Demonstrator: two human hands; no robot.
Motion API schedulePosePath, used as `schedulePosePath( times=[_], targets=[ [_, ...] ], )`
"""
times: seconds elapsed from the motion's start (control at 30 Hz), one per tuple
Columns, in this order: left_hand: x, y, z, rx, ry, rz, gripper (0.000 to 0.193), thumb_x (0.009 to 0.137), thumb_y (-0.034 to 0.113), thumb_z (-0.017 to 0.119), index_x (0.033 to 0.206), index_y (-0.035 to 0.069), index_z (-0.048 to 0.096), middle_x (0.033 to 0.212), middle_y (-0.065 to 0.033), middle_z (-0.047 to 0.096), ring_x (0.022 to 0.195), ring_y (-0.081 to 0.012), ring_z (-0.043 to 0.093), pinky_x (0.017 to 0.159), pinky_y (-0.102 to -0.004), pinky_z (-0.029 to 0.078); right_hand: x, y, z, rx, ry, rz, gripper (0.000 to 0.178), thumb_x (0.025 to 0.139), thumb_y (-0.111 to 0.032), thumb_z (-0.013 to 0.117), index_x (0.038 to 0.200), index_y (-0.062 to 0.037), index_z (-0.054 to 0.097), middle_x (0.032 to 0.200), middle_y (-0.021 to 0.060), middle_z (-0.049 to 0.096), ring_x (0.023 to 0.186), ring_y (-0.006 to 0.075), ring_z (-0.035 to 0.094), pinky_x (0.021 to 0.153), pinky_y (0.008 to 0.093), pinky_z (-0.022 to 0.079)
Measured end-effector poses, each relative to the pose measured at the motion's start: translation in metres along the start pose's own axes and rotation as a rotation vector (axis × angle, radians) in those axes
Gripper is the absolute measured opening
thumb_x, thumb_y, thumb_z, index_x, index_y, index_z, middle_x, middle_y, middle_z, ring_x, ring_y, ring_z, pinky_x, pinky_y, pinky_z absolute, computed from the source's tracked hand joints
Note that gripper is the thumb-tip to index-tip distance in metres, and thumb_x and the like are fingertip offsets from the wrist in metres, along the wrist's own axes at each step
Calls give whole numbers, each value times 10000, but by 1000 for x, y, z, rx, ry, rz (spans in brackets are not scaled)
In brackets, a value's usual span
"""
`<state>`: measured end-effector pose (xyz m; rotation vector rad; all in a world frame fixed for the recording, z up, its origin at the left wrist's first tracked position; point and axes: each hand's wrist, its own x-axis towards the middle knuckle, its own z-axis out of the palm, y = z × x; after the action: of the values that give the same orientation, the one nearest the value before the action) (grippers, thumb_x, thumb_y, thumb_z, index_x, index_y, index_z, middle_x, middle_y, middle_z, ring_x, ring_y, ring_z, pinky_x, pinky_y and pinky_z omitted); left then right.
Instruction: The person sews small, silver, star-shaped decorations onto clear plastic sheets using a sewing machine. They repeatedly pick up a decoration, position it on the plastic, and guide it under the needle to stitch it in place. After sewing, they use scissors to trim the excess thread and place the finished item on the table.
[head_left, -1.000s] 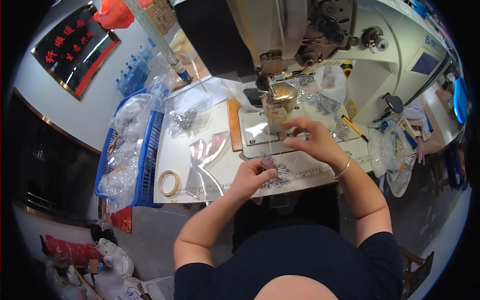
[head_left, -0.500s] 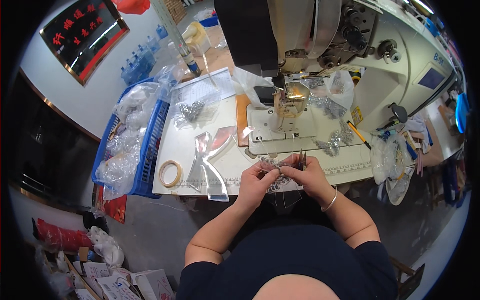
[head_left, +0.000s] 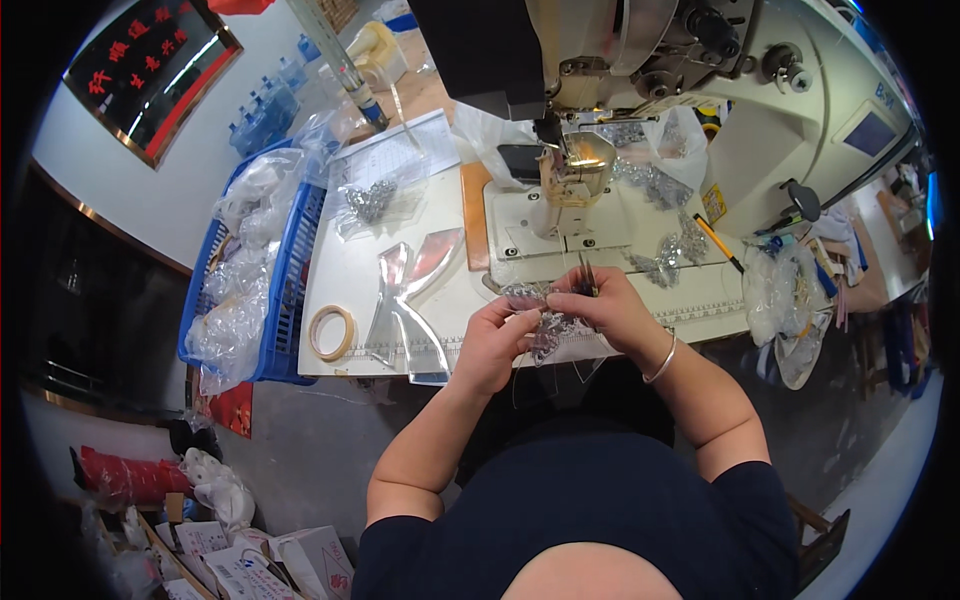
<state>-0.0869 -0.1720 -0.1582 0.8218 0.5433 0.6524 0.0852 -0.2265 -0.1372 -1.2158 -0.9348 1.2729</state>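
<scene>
Between my two hands, in front of the sewing machine (head_left: 577, 180), is a small grey patterned piece (head_left: 545, 345) with loose threads hanging from it. My left hand (head_left: 493, 345) pinches its left side with thumb and fingers. With its thumb and fingertips, my right hand (head_left: 618, 315) grips the piece's right side. Dark pointed thread snips (head_left: 586, 275) also sit in that hand, blades pointing up and away; their handles are hidden in the palm. Shiny silver strips (head_left: 420, 325) lie on the white table to the left of my hands.
A tape roll (head_left: 348, 335) lies at the table's left front, beside a blue basket (head_left: 290, 290) full of plastic bags. A bag of small grey pieces (head_left: 372, 203) sits farther back. At the right are an orange-yellow pen (head_left: 718, 243) and more grey pieces (head_left: 668, 262). A ruler strip (head_left: 705, 313) runs along the front edge.
The view has shifted slightly. My hands have turned the grey piece, and my left fingers now sit lower along it. The snips stay in my right hand, tilted more to the left.
</scene>
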Motion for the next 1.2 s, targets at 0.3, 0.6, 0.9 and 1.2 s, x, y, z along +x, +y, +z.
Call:
schedulePosePath(
  times=[0.3,0.6,0.9,1.2],
  targets=[
    [0,0,-3,55,13,34,113,864,36,563,959,-23,571,944,-88,615,788,-129,617,665,-242,529,0,-6,2,-65,-14,-8,174,764,-175,710,842,-28,660,671,-20,594,554,33,476,493,178,333],
    [2,-7,-12,122,-3,95,119,860,32,569,965,-23,565,947,-96,617,812,-149,623,704,-279,538,2,3,2,-46,-38,-18,192,772,-170,706,897,-33,655,656,-33,572,529,26,455,475,178,322],
    [4,-11,-13,37,186,232,161,899,17,518,1060,28,521,1111,-122,560,971,-214,596,792,-365,540,-15,7,-3,-276,45,-125,331,775,-104,702,1067,1,588,740,-1,588,693,63,539,645,198,443],
    [-4,-11,-7,-107,37,285,280,872,-32,519,1141,32,479,1177,-123,534,1061,-242,560,861,-394,513,-17,-5,-2,-380,110,-164,162,782,-87,692,911,-3,641,765,-6,618,684,50,513,642,206,427]
  ],
)
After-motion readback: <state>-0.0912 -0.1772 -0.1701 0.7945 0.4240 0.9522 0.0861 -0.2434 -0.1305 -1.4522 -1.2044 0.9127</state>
